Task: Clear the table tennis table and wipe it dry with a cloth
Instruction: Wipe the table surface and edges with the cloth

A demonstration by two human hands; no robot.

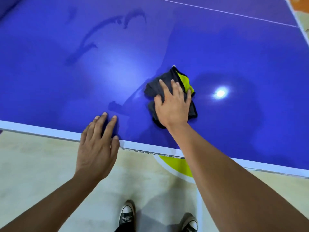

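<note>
Filling the view, bench (234, 47): blue top with a white border along the near edge and a thin white line across the far part; it carries the cloth and both hands.
Floor (41, 173): pale, below the near edge, with a yellow patch (177, 164) ringed in white just under the bench.
Streaks (93, 41): dark wet curves on the far left of the bench; a smaller wet patch lies between the hands.
Right hand (172, 108): released, flat, fingers spread and straight, pressing on the cloth and grasping nothing.
Left hand (97, 148): released, fingers straight, lying across the white border with fingertips on the blue, left of the cloth.
Cloth (153, 89): dark grey with a yellow-green side showing at its far right, bunched on the bench close to the near edge, under the right hand.
Shoes (126, 213): two dark sneakers with white toecaps, on the floor.
Glare (220, 93): bright reflection just right of the cloth.
</note>
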